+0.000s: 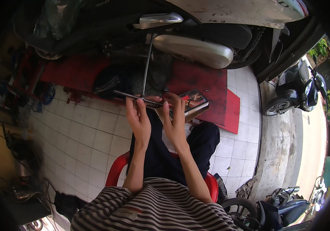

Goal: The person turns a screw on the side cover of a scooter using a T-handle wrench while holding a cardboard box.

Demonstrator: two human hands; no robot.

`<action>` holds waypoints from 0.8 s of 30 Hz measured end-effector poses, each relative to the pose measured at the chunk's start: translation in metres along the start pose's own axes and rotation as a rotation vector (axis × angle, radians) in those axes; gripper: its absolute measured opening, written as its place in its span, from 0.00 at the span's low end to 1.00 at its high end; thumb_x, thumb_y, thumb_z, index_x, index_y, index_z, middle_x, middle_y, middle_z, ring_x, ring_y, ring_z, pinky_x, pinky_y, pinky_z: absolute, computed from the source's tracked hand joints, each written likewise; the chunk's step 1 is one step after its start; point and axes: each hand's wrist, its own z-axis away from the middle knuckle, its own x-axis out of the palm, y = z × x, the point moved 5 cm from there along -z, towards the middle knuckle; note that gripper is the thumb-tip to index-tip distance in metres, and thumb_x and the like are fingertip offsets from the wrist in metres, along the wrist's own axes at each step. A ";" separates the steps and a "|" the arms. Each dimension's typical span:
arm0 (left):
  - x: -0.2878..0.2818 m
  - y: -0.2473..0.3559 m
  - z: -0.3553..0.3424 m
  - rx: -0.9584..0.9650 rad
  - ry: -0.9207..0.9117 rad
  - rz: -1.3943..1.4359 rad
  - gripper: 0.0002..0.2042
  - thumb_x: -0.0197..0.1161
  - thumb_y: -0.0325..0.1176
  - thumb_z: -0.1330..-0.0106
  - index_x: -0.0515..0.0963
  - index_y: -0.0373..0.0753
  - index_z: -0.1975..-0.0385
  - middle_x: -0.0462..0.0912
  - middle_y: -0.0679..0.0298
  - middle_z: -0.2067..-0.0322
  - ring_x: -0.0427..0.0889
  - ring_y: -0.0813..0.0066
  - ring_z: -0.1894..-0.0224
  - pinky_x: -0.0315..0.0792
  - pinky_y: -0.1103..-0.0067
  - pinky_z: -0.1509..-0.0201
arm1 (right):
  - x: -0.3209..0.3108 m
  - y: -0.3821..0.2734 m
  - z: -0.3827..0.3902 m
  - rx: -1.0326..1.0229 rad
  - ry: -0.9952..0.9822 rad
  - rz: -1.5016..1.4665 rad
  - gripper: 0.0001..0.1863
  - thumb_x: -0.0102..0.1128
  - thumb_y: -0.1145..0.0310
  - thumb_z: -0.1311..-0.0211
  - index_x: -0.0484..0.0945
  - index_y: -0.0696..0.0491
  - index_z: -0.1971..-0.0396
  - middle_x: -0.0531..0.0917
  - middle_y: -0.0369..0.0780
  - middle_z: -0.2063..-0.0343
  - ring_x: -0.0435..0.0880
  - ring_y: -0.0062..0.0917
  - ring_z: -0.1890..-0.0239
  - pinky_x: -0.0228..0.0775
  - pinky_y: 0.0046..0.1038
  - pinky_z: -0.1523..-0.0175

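A long metal T-handle wrench point(146, 69) reaches from my hands to the underside of a motorbike. Its far end meets the bike beside the pale oblong engine-side cover point(194, 50). My left hand point(138, 122) grips the crossbar close to where the shaft joins it, thumb and fingers closed round it. At the bar's right end is my right hand point(175, 125), thumb and fingers bent about it. Left of my left hand, the other end of the crossbar sticks out free. A chrome footrest-like part point(159, 19) juts out above the wrench.
The bike stands over a red platform point(199, 82). A box with a printed picture point(194, 101) lies on it, right of my hands. I sit on a red chair point(117, 169) over white tiles. Cables and tools point(22, 154) crowd the left; parked motorbikes point(300, 88) stand right.
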 end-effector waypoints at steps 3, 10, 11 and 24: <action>-0.011 -0.008 0.000 0.046 -0.036 -0.242 0.05 0.50 0.28 0.21 0.70 0.33 0.56 0.83 0.59 0.67 0.84 0.75 0.62 0.73 0.82 0.55 | -0.011 -0.051 -0.016 -0.077 0.042 0.002 0.25 0.60 0.73 0.31 0.67 0.57 0.35 0.68 0.49 0.43 0.74 0.38 0.47 0.68 0.37 0.42; -0.007 0.000 0.000 0.067 -0.079 -0.397 0.09 0.60 0.23 0.30 0.71 0.34 0.54 0.81 0.57 0.60 0.81 0.71 0.57 0.72 0.76 0.52 | -0.001 -0.071 -0.047 -0.102 -0.113 -0.083 0.07 0.63 0.76 0.34 0.78 0.61 0.59 0.79 0.42 0.68 0.86 0.26 0.70 0.74 0.27 0.66; -0.012 -0.006 0.001 0.020 -0.065 -0.386 0.10 0.61 0.23 0.30 0.71 0.34 0.53 0.81 0.57 0.57 0.80 0.71 0.54 0.72 0.75 0.49 | -0.002 -0.069 -0.044 -0.091 -0.059 -0.085 0.05 0.62 0.76 0.34 0.78 0.62 0.62 0.79 0.42 0.71 0.87 0.27 0.70 0.74 0.27 0.67; -0.027 -0.034 0.008 -0.230 0.055 0.121 0.14 0.57 0.33 0.23 0.72 0.32 0.45 0.82 0.62 0.57 0.80 0.79 0.56 0.72 0.80 0.45 | 0.014 -0.008 -0.003 0.316 0.026 -0.805 0.07 0.47 0.72 0.21 0.69 0.60 0.53 0.81 0.45 0.53 0.84 0.23 0.55 0.78 0.26 0.49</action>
